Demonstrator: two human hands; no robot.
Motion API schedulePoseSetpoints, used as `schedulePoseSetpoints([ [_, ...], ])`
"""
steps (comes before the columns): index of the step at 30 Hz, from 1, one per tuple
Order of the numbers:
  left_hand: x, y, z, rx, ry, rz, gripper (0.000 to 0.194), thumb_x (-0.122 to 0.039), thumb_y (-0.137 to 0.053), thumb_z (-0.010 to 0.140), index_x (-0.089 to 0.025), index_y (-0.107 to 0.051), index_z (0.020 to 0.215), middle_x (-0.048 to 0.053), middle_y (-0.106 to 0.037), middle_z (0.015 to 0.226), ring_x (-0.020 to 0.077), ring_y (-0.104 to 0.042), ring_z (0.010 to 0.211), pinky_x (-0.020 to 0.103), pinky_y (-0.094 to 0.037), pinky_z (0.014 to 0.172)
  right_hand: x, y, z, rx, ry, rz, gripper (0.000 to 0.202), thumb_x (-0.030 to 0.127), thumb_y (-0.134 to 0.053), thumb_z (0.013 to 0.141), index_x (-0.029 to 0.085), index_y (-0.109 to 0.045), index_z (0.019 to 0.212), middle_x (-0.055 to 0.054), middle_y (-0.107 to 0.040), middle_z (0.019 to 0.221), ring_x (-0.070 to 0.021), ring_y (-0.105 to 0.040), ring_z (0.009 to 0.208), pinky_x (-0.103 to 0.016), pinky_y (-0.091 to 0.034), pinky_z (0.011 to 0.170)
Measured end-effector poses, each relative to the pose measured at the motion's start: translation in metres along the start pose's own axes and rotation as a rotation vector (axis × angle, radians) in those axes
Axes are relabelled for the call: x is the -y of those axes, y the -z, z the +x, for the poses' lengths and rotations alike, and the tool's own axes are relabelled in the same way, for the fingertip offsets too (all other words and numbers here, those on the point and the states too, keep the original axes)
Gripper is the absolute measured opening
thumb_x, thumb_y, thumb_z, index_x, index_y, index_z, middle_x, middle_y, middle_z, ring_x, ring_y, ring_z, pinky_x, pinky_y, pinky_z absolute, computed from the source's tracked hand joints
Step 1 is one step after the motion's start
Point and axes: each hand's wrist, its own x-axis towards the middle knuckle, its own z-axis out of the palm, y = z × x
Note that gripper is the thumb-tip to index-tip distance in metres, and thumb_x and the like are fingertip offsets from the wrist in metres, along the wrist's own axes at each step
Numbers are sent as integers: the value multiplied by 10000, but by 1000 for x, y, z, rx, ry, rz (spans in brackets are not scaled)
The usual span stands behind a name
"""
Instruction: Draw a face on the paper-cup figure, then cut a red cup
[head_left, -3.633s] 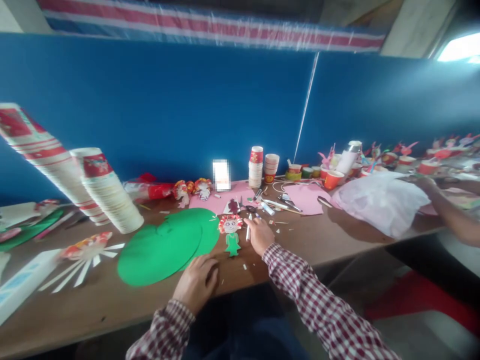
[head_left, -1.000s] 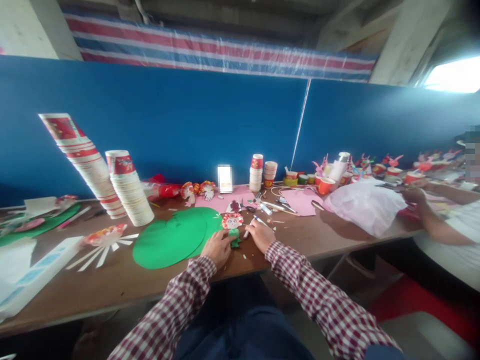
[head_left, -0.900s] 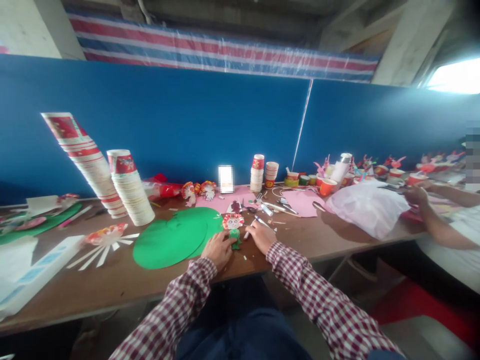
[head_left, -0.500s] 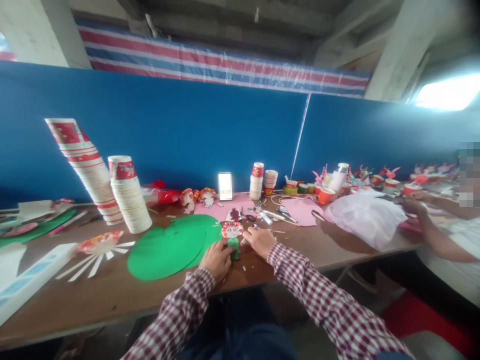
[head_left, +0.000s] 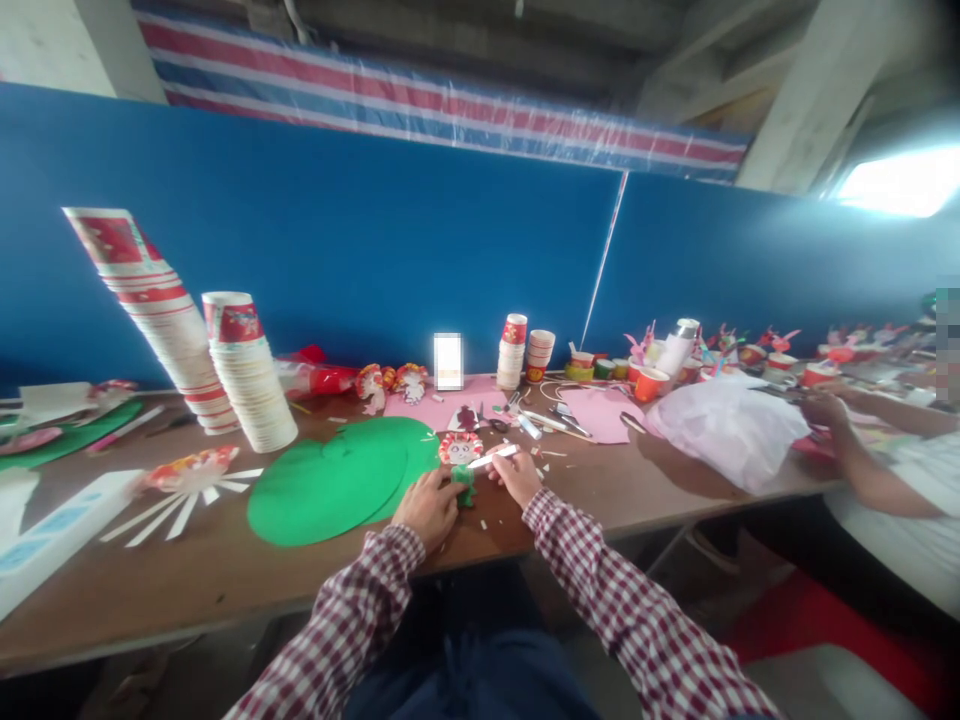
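A small paper figure lies at the table's front edge, with a drawn face in a red-and-yellow frill (head_left: pixel 460 449) and a green paper cutout (head_left: pixel 464 487) below it. My left hand (head_left: pixel 429 508) grips the green cutout at its left side, fingers bent and pressed against it. Between the closed fingers of my right hand (head_left: pixel 519 474) is a slim white pen-like stick (head_left: pixel 490 458). Its tip points left, close to the join of face and green cutout; whether it touches cannot be seen. Large green paper ovals (head_left: pixel 330 482) lie left of my left hand.
Tall paper cup stacks (head_left: pixel 251 380) stand at the left, beside a frilled piece with white strips (head_left: pixel 187 475). Pink paper (head_left: pixel 600 415), scissors (head_left: pixel 495 426) and pens lie behind the hands. A white plastic bag (head_left: pixel 727 430) and a co-worker's arm (head_left: pixel 862 450) are at the right.
My right hand now shows the white pen-like stick, its tip brought over the figure. My left hand stays at the green cutout. The whole view has tilted slightly.
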Motion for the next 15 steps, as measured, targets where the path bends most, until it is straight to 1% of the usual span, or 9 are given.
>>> schedulePoseSetpoints([
  [3, 0, 0, 0, 4, 0, -3, 346, -204, -424, 843, -273, -628, 1113, 62, -530, 1197, 243, -477, 1111, 409, -406, 952, 2, 3, 1, -39, 15, -3, 130, 281, -528, 766, 170, -571, 716, -13, -622, 633, -153, -596, 590, -244, -465, 552],
  [5, 0, 0, 0, 6, -1, -3, 347, -207, -424, 844, -265, -628, 1118, 67, -529, 1201, 247, -475, 1113, 414, -404, 955, 4, 3, 0, -49, 16, -8, 131, 280, -557, 751, 177, -559, 670, -8, -610, 614, -153, -587, 590, -254, -465, 585],
  [10, 1, -2, 0, 9, 1, 0, 345, -216, -423, 848, -265, -629, 1120, 65, -528, 1203, 243, -478, 1108, 415, -396, 969, 8, 0, -3, -4, -12, 4, 133, 278, -540, 783, 184, -565, 693, 22, -570, 483, -140, -562, 455, -244, -457, 513],
  [15, 0, -1, 0, 8, 7, 4, 339, -230, -422, 858, -268, -627, 1125, 62, -520, 1217, 234, -473, 1120, 405, -386, 983, 8, 0, -2, -11, -18, -5, 134, 267, -537, 791, 187, -554, 685, 13, -584, 498, -145, -571, 469, -252, -470, 535],
])
